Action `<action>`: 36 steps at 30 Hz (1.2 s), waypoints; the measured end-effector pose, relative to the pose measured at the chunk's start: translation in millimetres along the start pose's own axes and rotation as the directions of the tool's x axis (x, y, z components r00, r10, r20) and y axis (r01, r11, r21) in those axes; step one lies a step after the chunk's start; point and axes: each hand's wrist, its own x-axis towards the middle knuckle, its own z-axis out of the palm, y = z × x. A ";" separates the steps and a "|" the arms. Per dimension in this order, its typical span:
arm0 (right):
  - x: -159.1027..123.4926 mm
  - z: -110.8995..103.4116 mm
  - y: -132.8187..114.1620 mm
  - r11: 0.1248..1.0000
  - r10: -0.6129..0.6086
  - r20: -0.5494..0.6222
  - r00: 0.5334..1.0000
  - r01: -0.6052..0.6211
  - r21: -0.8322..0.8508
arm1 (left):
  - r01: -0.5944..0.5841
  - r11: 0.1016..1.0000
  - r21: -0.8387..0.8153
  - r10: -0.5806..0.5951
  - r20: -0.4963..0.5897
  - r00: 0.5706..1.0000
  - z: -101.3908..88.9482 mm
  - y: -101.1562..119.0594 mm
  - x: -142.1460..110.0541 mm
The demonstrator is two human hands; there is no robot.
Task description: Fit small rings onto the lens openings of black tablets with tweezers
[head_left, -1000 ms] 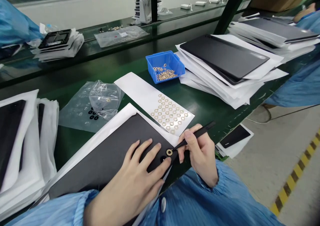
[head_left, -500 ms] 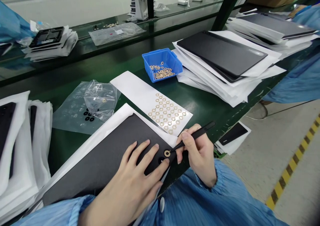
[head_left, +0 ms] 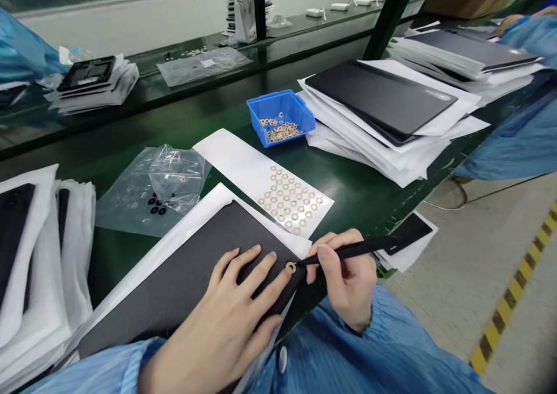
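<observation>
My left hand [head_left: 235,318] lies flat, fingers spread, on the dark back panel [head_left: 195,278] at the near edge of the green bench [head_left: 357,188], index fingertip just beside a small gold ring [head_left: 290,267] near the panel's corner. My right hand [head_left: 348,278] is closed pen-fashion on black tweezers [head_left: 348,249], their tip at the ring; whether the tip grips the ring or only touches it is too fine to tell. Seating the ring well looks to call for a steady left hand pinning the panel and a low, light tweezer angle so the ring lies flat.

Just beyond the panel, a white backing sheet [head_left: 235,156] carries rows of the same rings, and a blue bin [head_left: 281,115] holds loose ones. A clear plastic bag [head_left: 152,191] with black rings lies to the left. Stacks of paper-wrapped panels [head_left: 391,109] sit well apart; nothing crowds my hands.
</observation>
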 end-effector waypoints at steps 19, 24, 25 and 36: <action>-4.5 2.6 -0.1 0.999 -0.036 -0.045 0.998 0.036 -0.008 | 0.061 0.998 0.015 -0.061 -0.039 0.997 -0.6 4.7 13.2; -7.5 4.5 5.6 0.996 -0.092 -0.053 0.994 0.091 -0.025 | 0.078 0.996 -0.039 -0.081 -0.085 0.993 3.7 4.7 10.9; -9.2 5.1 6.6 0.995 -0.103 -0.048 0.994 0.103 -0.007 | 0.077 0.996 -0.051 -0.082 -0.092 0.992 4.1 4.6 10.8; 97.6 -5.0 -18.5 0.942 -0.240 0.154 0.958 0.269 -0.202 | 0.098 0.989 -0.107 -0.099 0.003 0.995 2.5 3.1 9.0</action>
